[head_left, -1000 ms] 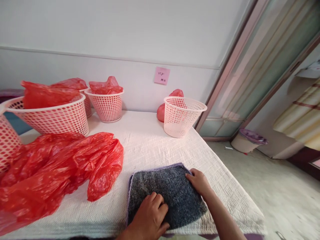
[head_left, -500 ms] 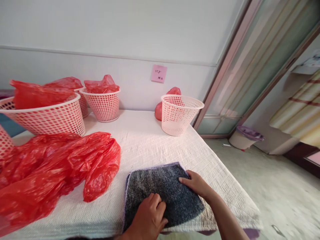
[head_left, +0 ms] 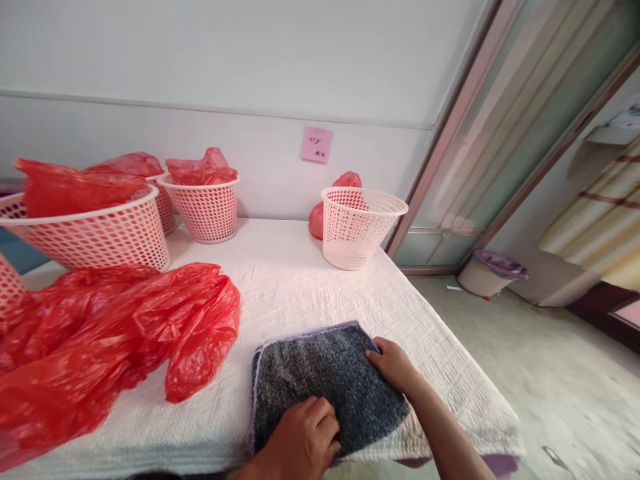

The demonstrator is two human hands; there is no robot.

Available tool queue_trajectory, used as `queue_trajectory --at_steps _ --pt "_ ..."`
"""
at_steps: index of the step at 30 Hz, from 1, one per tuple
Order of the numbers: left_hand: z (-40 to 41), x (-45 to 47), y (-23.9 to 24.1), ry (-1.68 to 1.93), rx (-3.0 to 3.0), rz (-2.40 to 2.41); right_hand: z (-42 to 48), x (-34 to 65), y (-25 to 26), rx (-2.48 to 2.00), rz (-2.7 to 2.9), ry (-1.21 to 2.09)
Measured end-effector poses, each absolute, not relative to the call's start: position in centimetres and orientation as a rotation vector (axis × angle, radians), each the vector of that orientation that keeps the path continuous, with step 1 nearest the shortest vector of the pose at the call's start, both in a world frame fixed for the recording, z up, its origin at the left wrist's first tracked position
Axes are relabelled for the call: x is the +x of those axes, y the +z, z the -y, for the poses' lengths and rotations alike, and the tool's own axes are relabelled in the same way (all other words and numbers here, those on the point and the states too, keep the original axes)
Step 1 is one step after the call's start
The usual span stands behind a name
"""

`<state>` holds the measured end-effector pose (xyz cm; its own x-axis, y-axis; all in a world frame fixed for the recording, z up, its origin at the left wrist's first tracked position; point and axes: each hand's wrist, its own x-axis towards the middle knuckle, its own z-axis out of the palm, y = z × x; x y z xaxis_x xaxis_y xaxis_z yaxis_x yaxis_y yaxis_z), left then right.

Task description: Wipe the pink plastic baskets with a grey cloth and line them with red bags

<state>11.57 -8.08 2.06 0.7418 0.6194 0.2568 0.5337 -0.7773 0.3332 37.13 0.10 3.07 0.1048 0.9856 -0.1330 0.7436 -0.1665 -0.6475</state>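
Observation:
A dark grey fleecy cloth [head_left: 325,367] with purple edging lies spread on the quilted white table cover, near the table's front edge. My right hand [head_left: 393,363] grips its right edge, thumb on top and fingers under the rim. Over the lower middle of the cloth, my left hand [head_left: 307,437] is closed, its fingers curled against the pile. The fingertips of that hand are hidden, so whether it pinches the cloth or something small cannot be seen. Left of the cloth lies a heap of crumpled red plastic bags [head_left: 125,333].
Pink mesh baskets [head_left: 205,213] holding red bags stand along the back left. A paler basket [head_left: 357,237] stands at the back right, a red bag [head_left: 316,220] behind it. A pink note [head_left: 317,145] is on the wall. A lined bin [head_left: 487,277] sits on the floor.
My left hand has shifted slightly down and right over the cloth, staying curled. The right hand keeps the edge, a little further right. The cloth has barely moved.

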Motion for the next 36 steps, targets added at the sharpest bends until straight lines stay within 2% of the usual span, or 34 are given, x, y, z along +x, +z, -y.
queue_trajectory --at_steps 5,13,24,28,33,36 --pt "6.4 10.8 3.5 0.566 2.572 -1.184 -0.2 36.7 2.8 -1.993 1.705 0.676" --pt "4.1 10.4 1.1 0.486 2.504 -1.539 0.0 36.0 3.6 -1.980 1.708 0.671" --pt "3.0 10.1 1.3 0.524 2.342 -1.639 0.2 37.0 3.5 -1.915 1.616 0.821" --pt "2.9 10.0 1.4 0.589 2.261 -1.604 0.8 35.9 4.6 -1.795 1.538 0.992" --pt "3.1 8.9 1.8 0.731 2.110 -1.537 2.1 32.0 7.5 -1.281 1.210 1.572" --pt "3.0 7.5 2.3 0.858 1.975 -1.497 2.5 28.9 8.8 -1.081 1.182 1.717"
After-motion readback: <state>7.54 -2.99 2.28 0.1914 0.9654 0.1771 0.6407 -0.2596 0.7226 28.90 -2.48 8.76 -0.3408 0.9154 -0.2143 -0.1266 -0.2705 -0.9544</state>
